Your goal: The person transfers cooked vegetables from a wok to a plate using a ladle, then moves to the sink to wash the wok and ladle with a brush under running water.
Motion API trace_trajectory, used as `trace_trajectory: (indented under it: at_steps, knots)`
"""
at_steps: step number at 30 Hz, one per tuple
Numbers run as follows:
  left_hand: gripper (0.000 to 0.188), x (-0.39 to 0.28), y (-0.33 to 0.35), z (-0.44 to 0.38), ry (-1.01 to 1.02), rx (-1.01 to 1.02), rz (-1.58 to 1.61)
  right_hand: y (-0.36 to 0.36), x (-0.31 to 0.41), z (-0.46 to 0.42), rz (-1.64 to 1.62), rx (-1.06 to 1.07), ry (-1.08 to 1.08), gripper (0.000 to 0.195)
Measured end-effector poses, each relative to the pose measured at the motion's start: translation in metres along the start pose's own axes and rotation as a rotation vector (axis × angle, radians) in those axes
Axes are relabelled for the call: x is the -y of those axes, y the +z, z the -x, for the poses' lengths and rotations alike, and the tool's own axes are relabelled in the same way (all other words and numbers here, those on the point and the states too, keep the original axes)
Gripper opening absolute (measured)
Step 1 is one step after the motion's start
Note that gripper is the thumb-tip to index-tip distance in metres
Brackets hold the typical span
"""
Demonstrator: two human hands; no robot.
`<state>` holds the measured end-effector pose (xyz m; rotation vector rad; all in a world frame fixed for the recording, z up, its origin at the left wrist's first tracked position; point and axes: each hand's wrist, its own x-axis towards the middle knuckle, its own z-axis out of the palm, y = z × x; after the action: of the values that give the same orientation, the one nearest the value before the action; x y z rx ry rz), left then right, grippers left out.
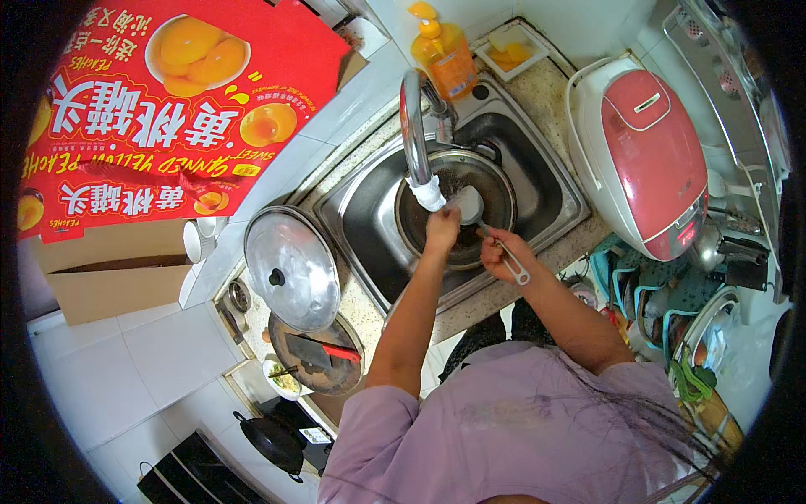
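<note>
My right hand point(504, 255) grips the handle of a grey ladle point(469, 205), whose bowl is above a dark round pan point(488, 173) in the steel sink point(371, 208). My left hand point(442, 230) is at the left side of the ladle's bowl, its fingers bent; whether it holds the bowl's rim or something small cannot be made out. Just above that hand is the curved metal faucet point(412, 126), with a white cloth point(428, 193) wrapped around its spout.
Left of the sink, a metal lid point(293, 271) leans over a round chopping board point(346, 378) with a red-handled cleaver point(340, 353) on it. An orange pump bottle point(447, 60) stands behind the sink. A red-and-white rice cooker point(655, 157) stands at the right. A black wok point(274, 444) sits lower left.
</note>
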<state>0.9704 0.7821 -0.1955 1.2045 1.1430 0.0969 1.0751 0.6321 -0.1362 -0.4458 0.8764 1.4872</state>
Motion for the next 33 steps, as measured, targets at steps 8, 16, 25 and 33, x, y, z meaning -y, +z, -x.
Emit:
trace_trajectory:
  at_steps: [8, 16, 25, 33]
  knots:
    - [0.037, -0.019, 0.016, 0.078, -0.400, 0.050, 0.443, 0.012, -0.031, -0.036, 0.457, -0.164, -0.249, 0.054]
    - [0.026, 0.002, 0.011, 0.039, -0.641, 0.105, 0.646, -0.008, -0.021, -0.040, 1.363, -0.152, -0.582, 0.056]
    - [0.028, 0.056, 0.010, 0.044, -0.215, -0.065, 0.063, 0.016, 0.038, 0.011, 1.403, -0.242, -0.472, 0.052]
    - [0.034, 0.048, 0.008, 0.078, -0.006, -0.250, -0.743, -0.002, 0.038, 0.003, 1.895, 0.106, -0.987, 0.044]
